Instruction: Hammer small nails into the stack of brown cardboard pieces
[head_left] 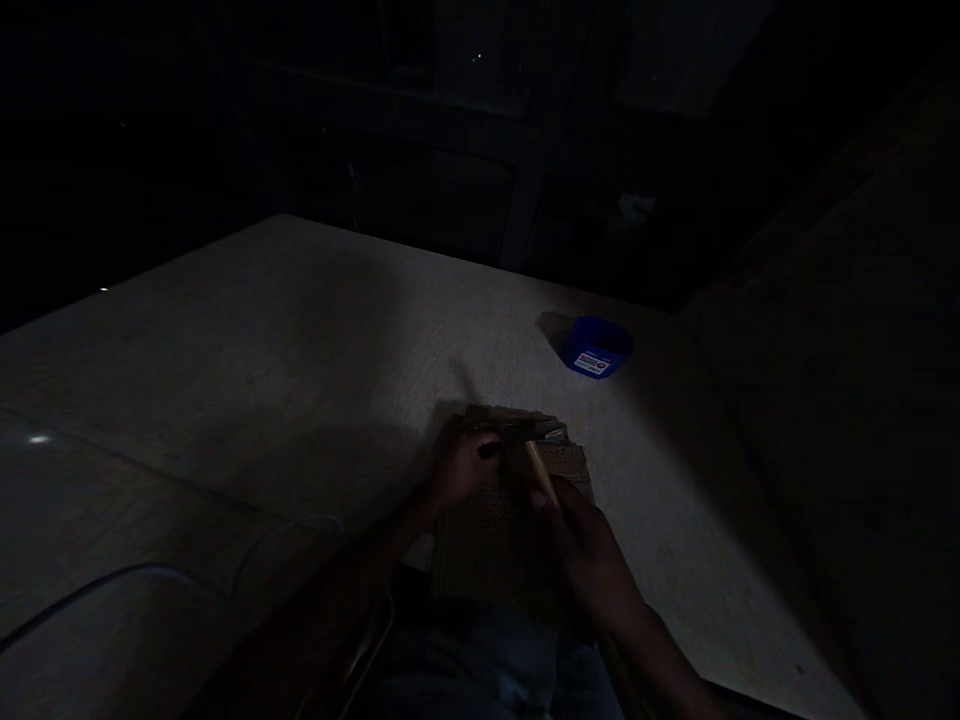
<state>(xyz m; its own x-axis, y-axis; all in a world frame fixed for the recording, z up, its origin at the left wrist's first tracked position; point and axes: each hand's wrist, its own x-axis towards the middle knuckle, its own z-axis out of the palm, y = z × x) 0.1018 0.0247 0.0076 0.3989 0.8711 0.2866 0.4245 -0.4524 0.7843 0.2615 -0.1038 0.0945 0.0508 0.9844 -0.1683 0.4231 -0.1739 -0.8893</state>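
Observation:
The light is very dim. A piece of brown corrugated cardboard (480,545) lies in front of my lap, with a torn, layered far edge. My left hand (463,468) is closed at its far left corner, the thumb against a small dark object (489,450) whose kind I cannot make out. Fingers of my right hand (589,540) wrap round a light wooden rod (541,472), slanting up and left over the cardboard; its kind is unclear. Between the hands and the far edge, a small shiny piece (553,434) shows against the cardboard.
A blue plastic tub (598,350) with a white label stands beyond the cardboard, to the right, on the pale flat surface (420,310). A thin cable (142,568) curves across the left side towards my left forearm. Dark frames and panels rise behind.

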